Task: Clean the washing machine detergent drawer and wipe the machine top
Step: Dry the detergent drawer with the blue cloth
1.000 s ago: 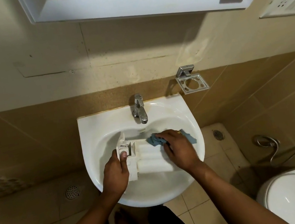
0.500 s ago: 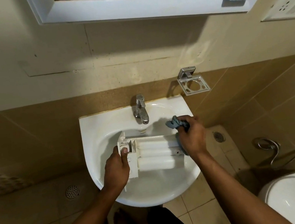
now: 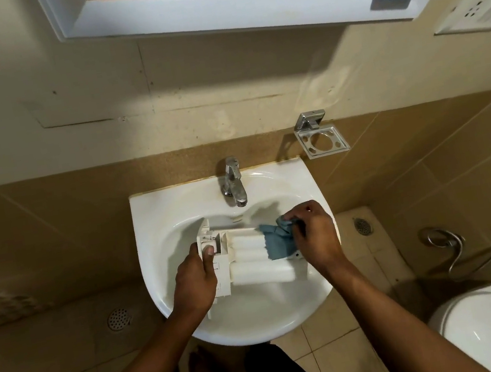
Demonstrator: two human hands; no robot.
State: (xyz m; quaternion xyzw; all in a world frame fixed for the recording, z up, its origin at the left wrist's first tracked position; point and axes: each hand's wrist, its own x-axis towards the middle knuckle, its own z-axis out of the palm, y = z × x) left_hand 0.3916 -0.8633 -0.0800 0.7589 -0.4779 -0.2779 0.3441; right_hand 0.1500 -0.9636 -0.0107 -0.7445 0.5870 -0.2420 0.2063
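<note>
Looking down from above, where did the drawer lie?

The white detergent drawer (image 3: 250, 259) lay across the bowl of the sink (image 3: 154, 233), its length running left to right, just in front of the tap (image 3: 232, 184). Its front-panel end was at the left and its other end reached toward the right rim.

And the hands?

The left hand (image 3: 194, 287) gripped the front-panel end, thumb curled over the top edge. The right hand (image 3: 316, 235) pinched a bunched blue cloth (image 3: 276, 242), and the cloth's loose part draped over the drawer's right-hand compartments.

How much room was there round it?

Bare bowl showed on the near side of the drawer, with a narrower strip behind it under the spout. The right hand sat over the sink's right rim. Past that edge were tiled wall and floor, a metal holder (image 3: 322, 140) fixed on the wall above, and a toilet (image 3: 488, 327) at lower right, well apart from the sink.
</note>
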